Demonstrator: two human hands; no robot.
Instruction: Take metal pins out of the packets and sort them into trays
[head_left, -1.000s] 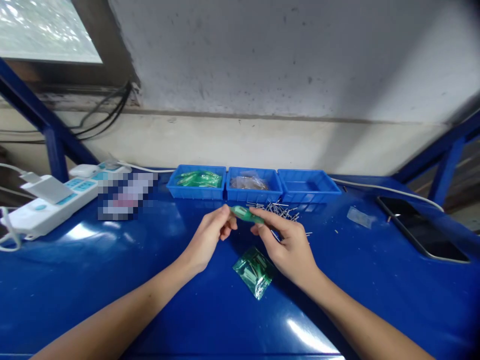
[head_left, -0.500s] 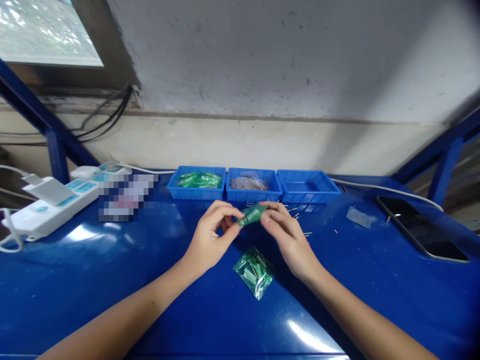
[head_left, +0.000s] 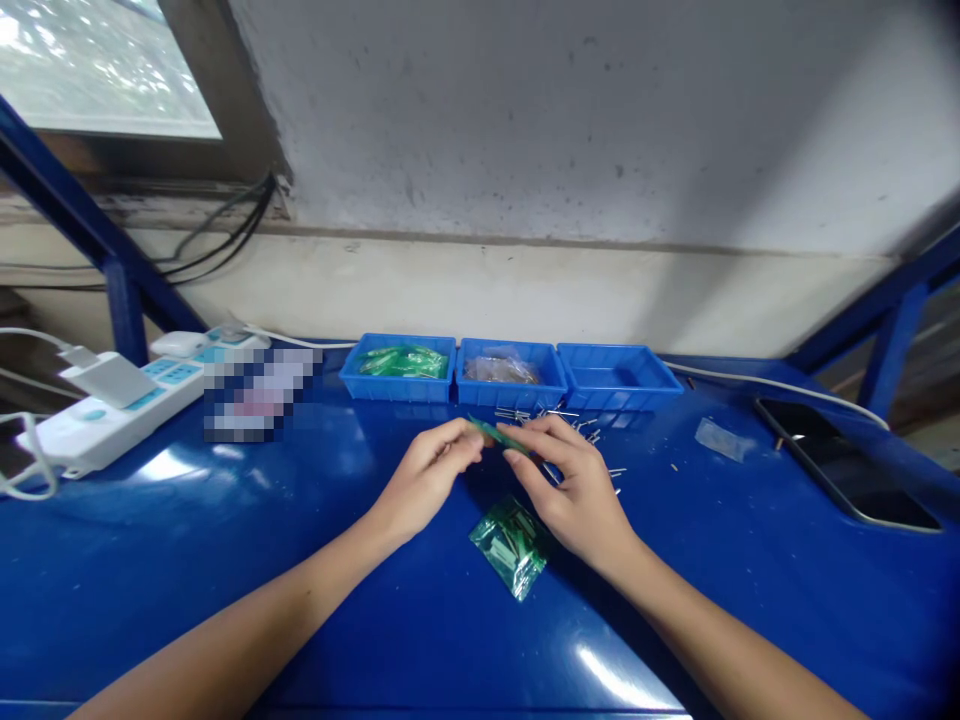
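Note:
A small green plastic bag (head_left: 496, 434) is held above the table, seen nearly edge-on. My left hand (head_left: 431, 470) pinches its left end between thumb and fingers. On its right end, my right hand (head_left: 566, 470) closes with thumb and fingertips. Below them, a second green bag (head_left: 511, 546) lies flat on the blue table, with pale strips and small pieces showing through it. Thin metal pins (head_left: 516, 413) lie scattered behind and beside my right hand, which partly hides them.
Three blue bins stand in a row: one with green bags (head_left: 405, 362), one with clear bags (head_left: 499, 368), and an empty bin (head_left: 619, 375). A power strip (head_left: 112, 415) lies left; a phone (head_left: 844, 462) and a clear packet (head_left: 721, 440) lie right.
The held green bag has turned from showing its face to nearly edge-on. My right fingers have shifted along it, and more metal pins show behind. The lying bag stays put.

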